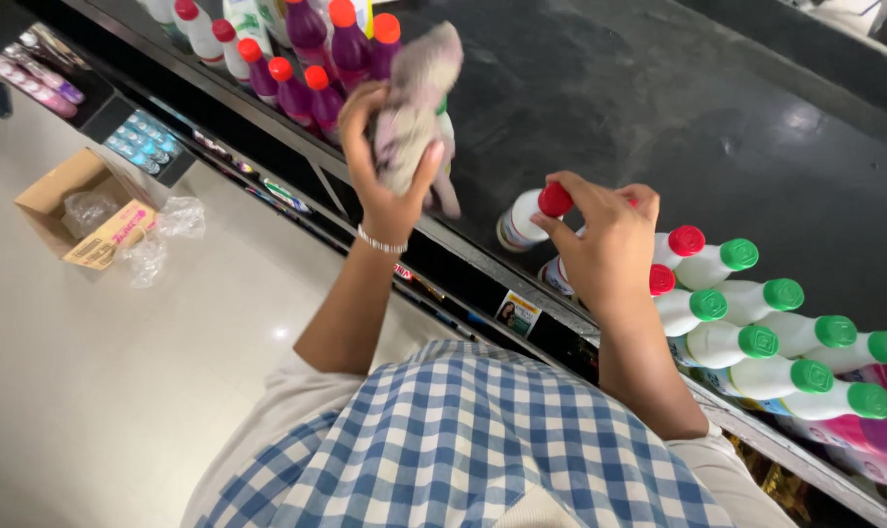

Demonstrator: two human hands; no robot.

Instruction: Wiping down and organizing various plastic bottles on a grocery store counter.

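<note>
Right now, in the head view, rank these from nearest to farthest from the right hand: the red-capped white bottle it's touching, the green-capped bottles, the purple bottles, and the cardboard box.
From the right hand:
1. Red-capped white bottle, at its fingertips.
2. Green-capped bottles, just right on the shelf.
3. Purple bottles, far left, behind the left hand and its cloth.
4. Cardboard box, on the floor, far left.

left arm: bare forearm raised, bent at the elbow, thin metal bracelet at the wrist
left hand [389, 161]: lifted high, fingers curled closed in a grasp
right arm: forearm stretched forward
right hand [605, 240]: palm down, fingertips pinched together
</note>
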